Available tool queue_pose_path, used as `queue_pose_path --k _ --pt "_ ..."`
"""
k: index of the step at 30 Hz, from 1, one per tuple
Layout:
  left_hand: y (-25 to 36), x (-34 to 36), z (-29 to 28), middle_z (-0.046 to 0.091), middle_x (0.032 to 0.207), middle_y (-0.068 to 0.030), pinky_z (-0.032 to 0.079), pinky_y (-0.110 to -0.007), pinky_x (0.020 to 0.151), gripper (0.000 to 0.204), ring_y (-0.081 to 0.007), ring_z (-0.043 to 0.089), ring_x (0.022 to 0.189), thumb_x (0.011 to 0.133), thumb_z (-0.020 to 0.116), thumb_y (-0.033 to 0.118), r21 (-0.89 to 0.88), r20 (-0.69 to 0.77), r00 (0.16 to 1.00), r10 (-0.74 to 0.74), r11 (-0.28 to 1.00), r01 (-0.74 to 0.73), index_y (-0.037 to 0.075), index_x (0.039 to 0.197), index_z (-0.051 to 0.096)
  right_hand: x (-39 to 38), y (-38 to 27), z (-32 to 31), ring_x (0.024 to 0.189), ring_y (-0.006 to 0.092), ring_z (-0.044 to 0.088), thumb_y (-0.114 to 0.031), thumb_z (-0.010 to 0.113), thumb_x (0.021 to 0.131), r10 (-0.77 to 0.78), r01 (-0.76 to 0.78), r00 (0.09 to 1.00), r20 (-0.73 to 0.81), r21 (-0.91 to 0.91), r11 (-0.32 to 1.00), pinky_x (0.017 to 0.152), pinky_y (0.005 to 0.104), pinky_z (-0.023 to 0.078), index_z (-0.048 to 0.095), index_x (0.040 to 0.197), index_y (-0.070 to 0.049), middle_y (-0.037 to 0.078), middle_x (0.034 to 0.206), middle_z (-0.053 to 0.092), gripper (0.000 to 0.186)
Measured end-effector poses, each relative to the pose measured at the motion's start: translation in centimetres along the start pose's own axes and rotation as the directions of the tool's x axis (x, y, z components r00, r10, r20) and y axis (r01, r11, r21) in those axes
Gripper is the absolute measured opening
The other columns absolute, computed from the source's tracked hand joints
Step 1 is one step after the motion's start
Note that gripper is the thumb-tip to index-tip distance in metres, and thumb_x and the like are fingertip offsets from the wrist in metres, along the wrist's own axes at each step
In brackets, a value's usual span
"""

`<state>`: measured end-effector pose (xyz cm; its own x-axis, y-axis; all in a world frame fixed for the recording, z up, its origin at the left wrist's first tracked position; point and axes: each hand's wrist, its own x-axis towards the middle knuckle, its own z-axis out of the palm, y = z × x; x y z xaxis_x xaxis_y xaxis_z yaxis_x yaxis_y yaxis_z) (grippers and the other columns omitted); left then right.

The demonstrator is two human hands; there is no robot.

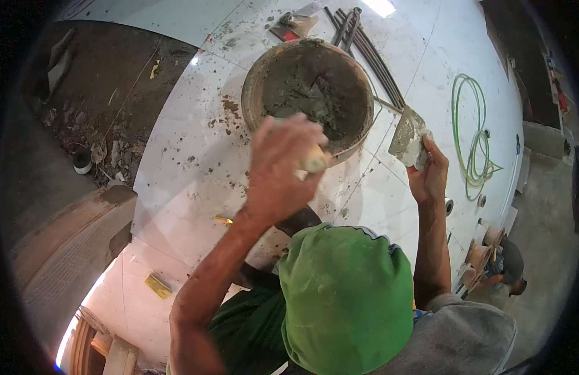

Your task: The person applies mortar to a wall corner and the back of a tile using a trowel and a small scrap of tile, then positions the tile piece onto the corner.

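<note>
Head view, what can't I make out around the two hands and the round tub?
All in the head view:
Pale-handled tool: working end, mostly hidden by the blurred left hand.
Round tub: part of its near rim, covered by that hand.
Right hand: its full grip, partly hidden by the grey-smeared plate.
Brown bits on the white floor: too small to identify.

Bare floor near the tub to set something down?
Cleanest: white floor between the metal rods and green hose, beyond the right hand. Left of the tub there's room, but it's spattered. Crowded: the tub's far side, with rods and a bag-like bundle.
</note>
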<state>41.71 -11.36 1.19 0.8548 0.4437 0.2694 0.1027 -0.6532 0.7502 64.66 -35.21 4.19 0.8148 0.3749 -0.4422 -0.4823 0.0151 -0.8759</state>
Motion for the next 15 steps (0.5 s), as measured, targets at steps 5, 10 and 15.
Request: queue_pose_path --k 5,10,15 --pt "-4.1 4.3 -3.3 0.068 0.129 -0.0149 0.051 -0.043 0.104 0.028 -0.0314 0.065 0.122 0.086 0.084 0.021 -0.073 -0.288 0.939 -0.188 0.982 0.174 0.007 0.107 0.073 -0.4 1.4 1.9 0.123 0.0235 0.067 -0.03 0.056 0.105 0.139 -0.135 0.96 0.244 -0.033 0.99 0.111 0.043 0.049 0.06 0.139 -0.002 0.01 0.137 0.068 0.045" --pt "-5.7 5.7 -3.3 0.07 0.119 -0.0128 0.046 -0.052 0.105 0.034 -0.0326 0.065 0.117 0.086 0.084 0.037 0.026 -0.315 0.947 -0.069 0.996 0.082 0.008 0.1 0.075 -2.1 5.2 4.1 0.13 0.0237 0.062 -0.029 0.056 0.105 0.314 -0.348 0.887 0.338 0.045 0.936 0.114 0.0428 0.047 0.053 0.148 -0.001 0.011 0.143 0.065 0.052" --pt "-2.9 5.3 -3.7 0.075 0.098 -0.0075 0.046 -0.05 0.105 0.029 -0.0307 0.071 0.1 0.086 0.087 0.035 0.066 -0.087 0.996 -0.005 0.998 0.011 0.01 0.097 0.076 4.1 1.9 3.2 0.128 0.0248 0.064 -0.026 0.052 0.11 0.075 0.107 0.904 0.421 -0.393 0.913 0.111 0.0422 0.051 0.048 0.151 0.001 0.012 0.141 0.064 0.05"
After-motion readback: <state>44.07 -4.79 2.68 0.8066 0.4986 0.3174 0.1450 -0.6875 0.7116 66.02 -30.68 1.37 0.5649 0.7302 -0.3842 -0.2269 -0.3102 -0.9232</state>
